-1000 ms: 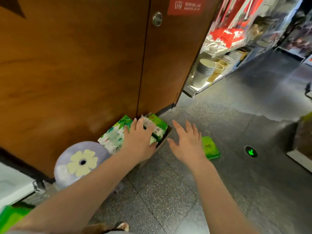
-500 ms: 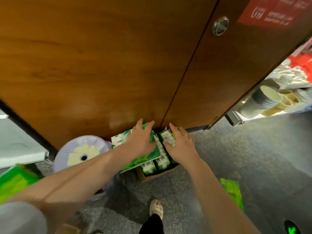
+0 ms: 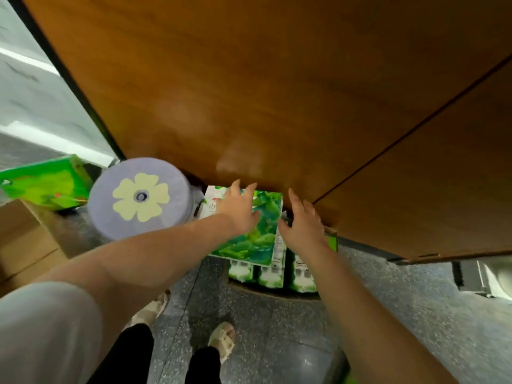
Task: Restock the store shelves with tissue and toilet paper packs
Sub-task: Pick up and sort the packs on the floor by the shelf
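A green leaf-printed tissue pack (image 3: 257, 234) lies flat on top of several upright green-and-white tissue packs (image 3: 273, 274) in a cardboard box (image 3: 274, 294) on the floor, against the wooden cabinet. My left hand (image 3: 238, 207) rests on the flat pack's far left part with fingers straight. My right hand (image 3: 302, 224) lies with straight fingers at the pack's right edge, over the packs beneath. Another green tissue pack (image 3: 44, 182) sits at the far left.
A wooden cabinet (image 3: 277, 92) with two doors looms right above the box. A lilac round stool with a cream flower (image 3: 141, 196) stands left of the box. Brown cartons (image 3: 25, 239) stand at the left. My feet (image 3: 221, 340) are on the grey speckled floor.
The view has tilted down and closer to the box. Both hands have stayed on the top pack, with the right hand shifted slightly to its right edge.
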